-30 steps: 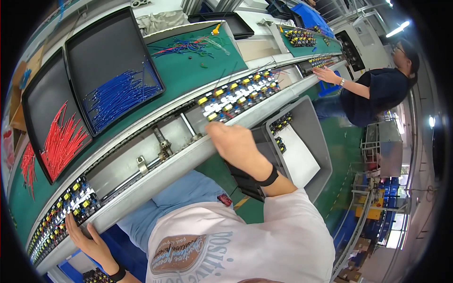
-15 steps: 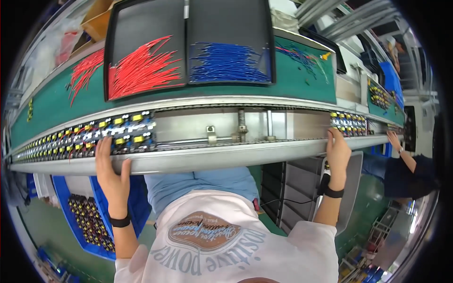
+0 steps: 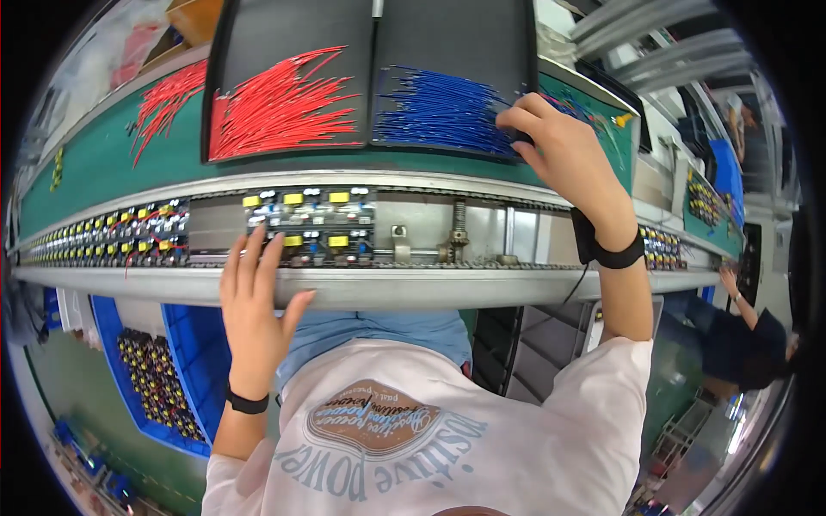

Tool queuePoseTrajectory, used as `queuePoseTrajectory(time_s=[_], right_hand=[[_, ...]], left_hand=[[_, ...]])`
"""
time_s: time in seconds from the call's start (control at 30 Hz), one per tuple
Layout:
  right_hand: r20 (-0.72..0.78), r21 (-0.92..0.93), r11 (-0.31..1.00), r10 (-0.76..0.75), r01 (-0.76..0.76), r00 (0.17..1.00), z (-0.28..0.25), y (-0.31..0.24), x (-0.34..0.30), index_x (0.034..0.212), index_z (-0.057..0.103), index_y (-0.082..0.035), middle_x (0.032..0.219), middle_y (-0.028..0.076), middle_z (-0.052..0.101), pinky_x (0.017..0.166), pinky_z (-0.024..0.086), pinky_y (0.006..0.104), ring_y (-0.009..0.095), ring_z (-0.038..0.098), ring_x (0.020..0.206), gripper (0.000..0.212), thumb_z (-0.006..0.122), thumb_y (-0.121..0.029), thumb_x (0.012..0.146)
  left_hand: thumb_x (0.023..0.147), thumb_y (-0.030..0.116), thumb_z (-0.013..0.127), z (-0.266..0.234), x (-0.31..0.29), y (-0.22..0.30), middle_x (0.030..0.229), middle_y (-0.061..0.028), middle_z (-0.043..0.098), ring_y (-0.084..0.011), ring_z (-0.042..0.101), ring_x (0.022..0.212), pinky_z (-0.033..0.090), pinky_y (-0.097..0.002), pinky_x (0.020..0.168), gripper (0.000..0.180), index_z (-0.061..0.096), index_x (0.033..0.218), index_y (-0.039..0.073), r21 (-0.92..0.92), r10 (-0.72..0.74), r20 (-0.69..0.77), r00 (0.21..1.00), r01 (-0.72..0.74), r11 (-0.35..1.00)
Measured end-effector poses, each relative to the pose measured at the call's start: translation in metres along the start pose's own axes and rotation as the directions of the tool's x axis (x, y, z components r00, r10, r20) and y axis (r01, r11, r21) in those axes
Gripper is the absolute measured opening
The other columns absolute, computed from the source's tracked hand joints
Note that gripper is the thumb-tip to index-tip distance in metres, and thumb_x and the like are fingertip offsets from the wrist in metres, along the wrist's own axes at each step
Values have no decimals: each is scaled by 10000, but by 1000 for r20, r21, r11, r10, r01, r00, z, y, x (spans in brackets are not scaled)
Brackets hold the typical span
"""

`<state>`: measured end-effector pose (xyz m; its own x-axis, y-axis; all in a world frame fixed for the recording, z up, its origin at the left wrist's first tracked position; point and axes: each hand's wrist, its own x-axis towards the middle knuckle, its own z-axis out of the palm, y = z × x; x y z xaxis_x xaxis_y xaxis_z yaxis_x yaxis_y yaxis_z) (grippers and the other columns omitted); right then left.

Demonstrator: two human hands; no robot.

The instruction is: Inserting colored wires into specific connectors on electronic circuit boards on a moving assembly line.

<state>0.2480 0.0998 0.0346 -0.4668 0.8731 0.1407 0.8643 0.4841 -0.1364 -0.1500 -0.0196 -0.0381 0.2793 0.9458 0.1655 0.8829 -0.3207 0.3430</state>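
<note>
My left hand [image 3: 258, 297] is open, its fingertips on the front-left part of a black panel of circuit boards [image 3: 311, 222] with yellow and blue parts. The panel sits in the chain conveyor [image 3: 413, 284]. My right hand [image 3: 568, 155] is over the right edge of the far right tray. Its fingers curl down to the ends of the blue wires [image 3: 439, 107], with a gap between thumb and forefinger. I see no wire lifted. Beside that pile, red wires [image 3: 288, 112] lie in the left tray [image 3: 284, 30].
More board panels [image 3: 103, 239] line the conveyor at the left, others [image 3: 662, 249] at the right. Loose red wires [image 3: 168, 103] lie on the green bench. A blue bin [image 3: 163, 387] of boards stands below left. Another person [image 3: 736, 335] works at the far right.
My right hand has left the conveyor and reached up to the blue wires. The panel at my left hand has moved right, leaving a gap from the panels behind it.
</note>
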Motion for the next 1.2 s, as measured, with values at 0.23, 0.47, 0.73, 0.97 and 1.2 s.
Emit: queuePoseTrajectory(time_s=[0.23, 0.47, 0.73, 0.97, 1.2], right_hand=[[139, 32, 999, -27, 23, 990, 3, 11, 14, 1061, 678, -61, 993, 75, 660, 779, 522, 396, 310, 663, 903, 199, 721, -40, 868], [-104, -10, 985, -174, 173, 979, -6, -10, 42, 1079, 685, -68, 961, 86, 670, 768, 519, 390, 304, 651, 860, 188, 703, -44, 894], [-132, 136, 988, -54, 72, 990, 4, -56, 37, 1101, 685, -71, 965, 112, 690, 775, 524, 392, 312, 651, 857, 157, 659, -23, 954], [-283, 155, 969, -146, 195, 948, 16, -43, 30, 1097, 693, -47, 920, 92, 652, 760, 518, 418, 323, 641, 833, 182, 670, 10, 925], [-178, 114, 937, -307, 330, 935, 32, -62, 28, 960, 708, -54, 889, 52, 565, 754, 443, 386, 259, 578, 836, 116, 717, -29, 847]], left_hand=[[860, 278, 795, -14, 11, 11, 1493, -155, 539, -397, 523, 1321, 406, -484, 1103, 612, 598, 1403, 77, -61, 51, -56, 997, -55, 997], [870, 170, 770, -35, 102, 10, 1046, -104, 680, -330, 651, 1002, 518, -429, 851, 233, 710, 1073, 73, -13, 212, -191, 958, -219, 976], [888, 125, 750, 4, 187, -3, 933, -102, 657, -326, 668, 851, 536, -427, 743, 148, 698, 1014, 67, -38, 299, -128, 946, -306, 951], [842, 80, 759, 1, 206, 9, 869, -127, 649, -331, 668, 830, 544, -408, 732, 74, 718, 873, 26, -103, 224, -37, 974, -227, 968], [856, 82, 757, 15, 210, -20, 883, -146, 691, -334, 688, 826, 553, -404, 732, 94, 738, 931, 28, 130, 326, -257, 910, -302, 945]])
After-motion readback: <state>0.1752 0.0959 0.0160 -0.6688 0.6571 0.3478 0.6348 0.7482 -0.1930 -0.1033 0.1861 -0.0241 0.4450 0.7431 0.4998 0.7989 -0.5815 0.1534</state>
